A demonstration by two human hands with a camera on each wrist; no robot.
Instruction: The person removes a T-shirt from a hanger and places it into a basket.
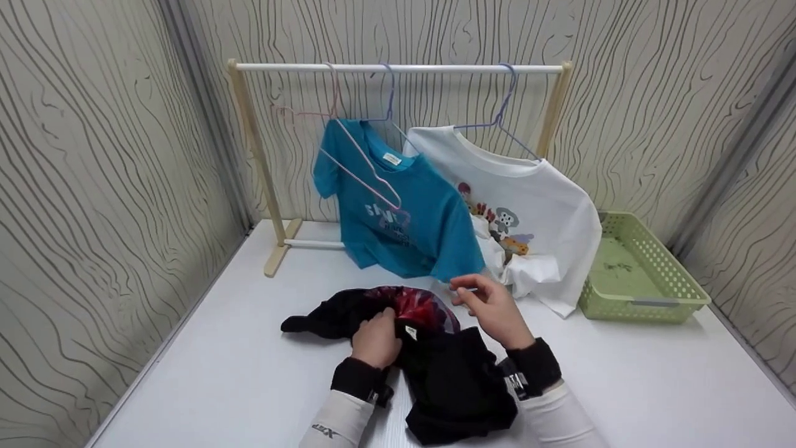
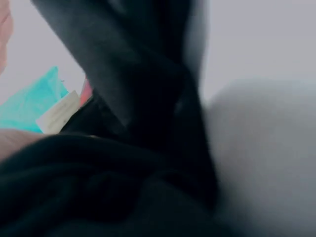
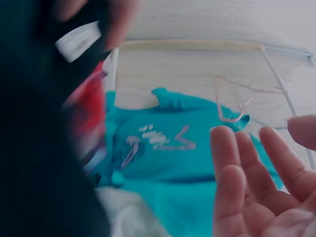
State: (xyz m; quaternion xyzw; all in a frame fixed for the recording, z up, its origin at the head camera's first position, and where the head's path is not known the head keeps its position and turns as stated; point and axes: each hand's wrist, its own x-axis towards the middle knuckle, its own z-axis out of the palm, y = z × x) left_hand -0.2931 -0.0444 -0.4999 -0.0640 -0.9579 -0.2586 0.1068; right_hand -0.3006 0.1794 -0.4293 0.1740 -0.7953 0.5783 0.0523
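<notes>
A black garment point(image 1: 457, 386) with a red patterned print point(image 1: 416, 308) lies bunched on the white table. My left hand point(image 1: 376, 339) grips its black cloth near a small white label point(image 1: 411, 333); some of its fingers are hidden by the folds. In the right wrist view, the tips of that hand show beside the label point(image 3: 79, 40). My right hand point(image 1: 494, 311) is raised above the garment's right side, holding nothing, its fingers apart and slightly bent. Dark cloth point(image 2: 133, 89) fills much of the left wrist view.
Behind the hands, a teal T-shirt point(image 1: 404, 199) and a white T-shirt point(image 1: 541, 211) hang from a rack's white rail point(image 1: 435, 68). A bare pink hanger point(image 1: 373, 174) dangles before the teal one. At right stands a green basket point(image 1: 647, 308).
</notes>
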